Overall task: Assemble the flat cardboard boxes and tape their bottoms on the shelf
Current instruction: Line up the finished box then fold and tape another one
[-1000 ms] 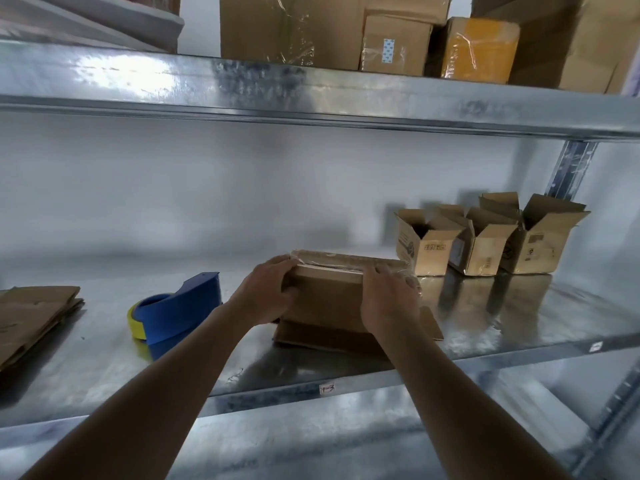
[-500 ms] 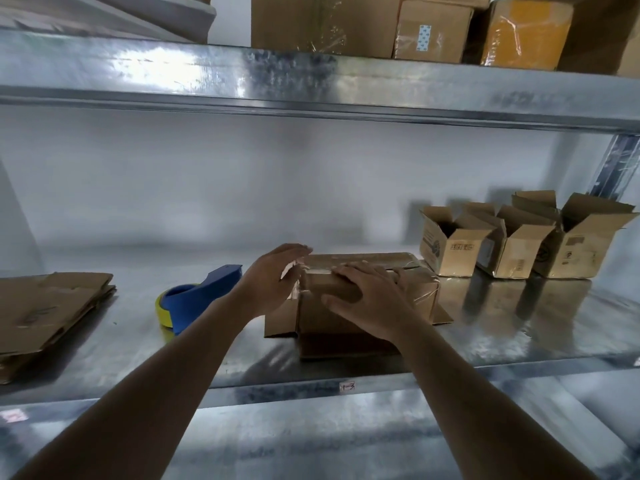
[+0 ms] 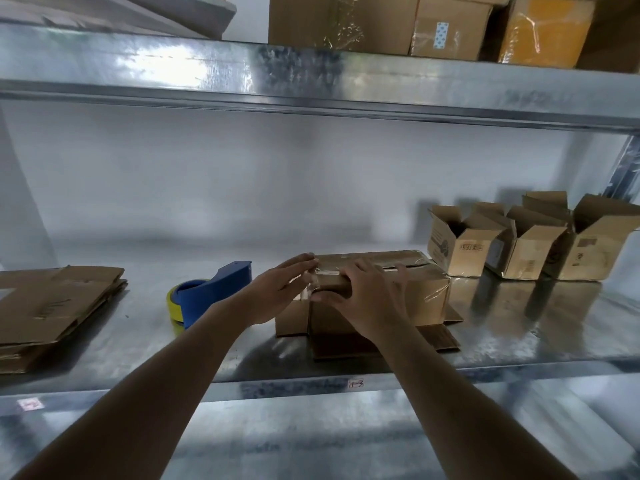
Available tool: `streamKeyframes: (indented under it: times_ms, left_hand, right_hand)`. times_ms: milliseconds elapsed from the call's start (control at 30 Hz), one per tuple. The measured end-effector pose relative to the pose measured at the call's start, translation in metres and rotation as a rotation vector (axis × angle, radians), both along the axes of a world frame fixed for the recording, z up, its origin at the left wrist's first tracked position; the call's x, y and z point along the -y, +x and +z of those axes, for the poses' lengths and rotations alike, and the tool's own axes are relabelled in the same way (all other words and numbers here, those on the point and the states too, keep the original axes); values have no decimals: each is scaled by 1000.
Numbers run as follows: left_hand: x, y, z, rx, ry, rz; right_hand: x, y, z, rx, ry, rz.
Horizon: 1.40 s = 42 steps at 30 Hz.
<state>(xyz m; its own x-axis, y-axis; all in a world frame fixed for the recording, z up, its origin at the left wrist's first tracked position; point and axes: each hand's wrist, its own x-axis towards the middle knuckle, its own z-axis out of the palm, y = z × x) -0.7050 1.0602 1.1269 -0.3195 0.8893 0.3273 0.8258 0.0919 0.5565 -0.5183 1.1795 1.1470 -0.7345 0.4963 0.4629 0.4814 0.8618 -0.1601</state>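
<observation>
on the middle shelf [image 3: 138, 341], an upturned cardboard box [image 3: 420, 289] is being steadied by the right hand [image 3: 370, 299], fingers flat and released, while clear tape [image 3: 310, 287] is being pressed over its left edge by the outstretched left hand [image 3: 277, 292], seemingly to seal the bottom.

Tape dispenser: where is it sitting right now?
In the head view the blue tape dispenser sits on the shelf, left of the box being taped, right of the flat cardboard stack.
</observation>
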Motion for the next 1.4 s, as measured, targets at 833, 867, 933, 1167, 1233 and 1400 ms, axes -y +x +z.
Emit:
streamKeyframes:
  times_ms: [833,867,933,1167,1233,1400]
  left_hand:
    - [-2,-16,-30,-259,2,-78]
    - [-2,-16,-30,-254,-3,-75]
    - [-2,-16,-29,-244,-3,-74]
    - [-4,-10,-27,-187,20,-90]
    - [-4,-10,-26,-182,15,-87]
    - [-2,-5,-19,-101,-3,-113]
  right_hand:
    - [27,-18,2,54,35,-187]
    - [30,-19,2,67,46,-191]
    - [32,-20,1,80,49,-187]
    - [14,-8,3,79,20,-95]
    - [8,-5,3,100,47,-66]
    - [1,-2,0,70,2,-23]
